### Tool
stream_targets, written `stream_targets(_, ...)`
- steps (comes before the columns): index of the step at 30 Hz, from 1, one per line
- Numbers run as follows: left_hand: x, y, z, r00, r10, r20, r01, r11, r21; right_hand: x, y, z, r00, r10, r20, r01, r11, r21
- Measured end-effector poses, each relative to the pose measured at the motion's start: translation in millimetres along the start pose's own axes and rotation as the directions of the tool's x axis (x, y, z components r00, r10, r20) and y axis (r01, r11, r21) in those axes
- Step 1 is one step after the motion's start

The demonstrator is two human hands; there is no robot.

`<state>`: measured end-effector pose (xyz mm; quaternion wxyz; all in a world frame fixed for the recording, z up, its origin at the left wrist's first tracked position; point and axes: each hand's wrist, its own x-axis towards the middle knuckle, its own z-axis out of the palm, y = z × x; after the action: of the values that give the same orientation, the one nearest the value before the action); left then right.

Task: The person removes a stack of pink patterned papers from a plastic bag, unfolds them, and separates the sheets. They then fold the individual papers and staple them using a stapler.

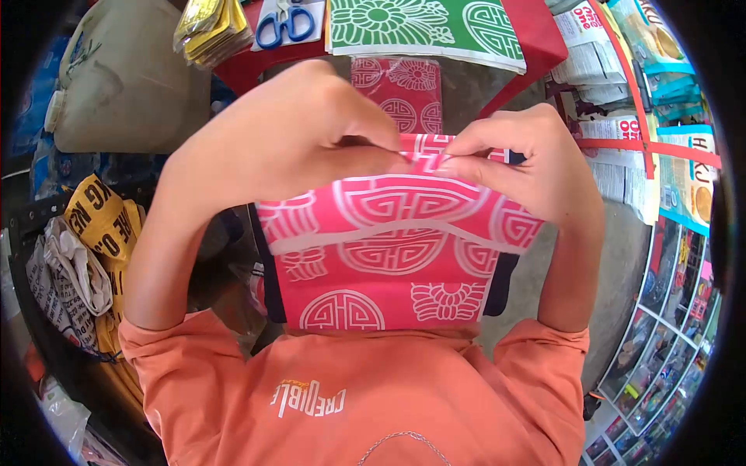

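A pink sheet of wrapping material (388,273) with white medallion and flower motifs lies across my lap, its upper part folded over toward me. My left hand (311,128) pinches it near the middle of the top fold, thumb and fingers pressed together. Close beside it, my right hand (517,155) grips the same fold between thumb and forefinger. The fingertips of both hands almost meet there. A second pink patterned piece (400,93) shows beyond the fold, below the table edge.
Ahead stands a red table (536,35) with a green patterned sheet (404,27), blue-handled scissors (285,25) and yellow packets (211,29). A large pale container (128,78) is at left, above yellow sacks (105,225). Hanging snack packs (684,167) and a wire rack (660,334) line the right.
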<state>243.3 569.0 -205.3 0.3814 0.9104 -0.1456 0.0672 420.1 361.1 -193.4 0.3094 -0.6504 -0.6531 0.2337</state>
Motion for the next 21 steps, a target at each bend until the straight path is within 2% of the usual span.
stream_targets(2,-11.6,-3.9,-10.0,0.999,-0.046,0.015,0.046,0.999,-0.010,-13.0,0.5,-12.4,0.998,0.062,-0.017,-0.063,0.995,-0.076)
stream_targets(3,-21.6,-9.3,-12.4,0.997,-0.074,-0.032,0.072,0.995,-0.071,-20.5,1.6,-19.7,0.996,0.088,-0.023,-0.090,0.990,-0.110)
stream_targets(6,-43.7,-8.6,-24.1,0.974,-0.225,-0.027,0.219,0.965,-0.141,-48.3,12.3,-43.8,0.970,0.241,-0.031,-0.240,0.971,0.015)
stream_targets(7,-52.6,-10.8,-33.6,0.967,-0.256,0.007,0.256,0.965,-0.061,-61.5,19.6,-55.4,0.935,0.336,-0.118,-0.339,0.941,-0.010)
stream_targets(9,-75.7,-9.7,-44.8,0.866,-0.494,-0.083,0.467,0.856,-0.222,-86.7,33.6,-77.5,0.817,0.497,-0.292,-0.528,0.848,-0.035)
stream_targets(10,-82.8,-9.2,-49.0,0.790,-0.602,-0.115,0.549,0.778,-0.305,-94.5,36.6,-81.7,0.795,0.499,-0.345,-0.524,0.851,0.024)
stream_targets(12,-89.7,-10.0,-55.0,0.766,-0.602,-0.226,0.481,0.770,-0.419,-106.0,40.7,-79.3,0.739,0.509,-0.441,-0.501,0.853,0.145)
stream_targets(13,-91.2,-9.3,-57.0,0.749,-0.601,-0.279,0.440,0.766,-0.469,-107.4,43.1,-75.9,0.741,0.559,-0.373,-0.504,0.829,0.242)
stream_targets(16,-75.9,-9.6,-59.5,0.725,-0.398,-0.562,0.173,0.895,-0.411,-80.8,31.7,-48.9,0.836,0.546,-0.053,-0.470,0.762,0.445)
stream_targets(18,-57.2,-9.3,-57.7,0.622,-0.290,-0.727,-0.030,0.919,-0.392,-62.9,33.6,-29.2,0.904,0.404,0.138,-0.414,0.751,0.515)
stream_targets(20,-40.4,-12.2,-53.6,0.507,-0.262,-0.821,-0.256,0.864,-0.434,-36.2,24.9,-7.5,0.951,0.228,0.209,-0.304,0.813,0.497)
stream_targets(21,-21.4,-4.1,-48.2,0.350,-0.334,-0.875,-0.287,0.851,-0.440,-26.3,23.5,6.0,0.974,0.149,0.170,-0.223,0.749,0.623)
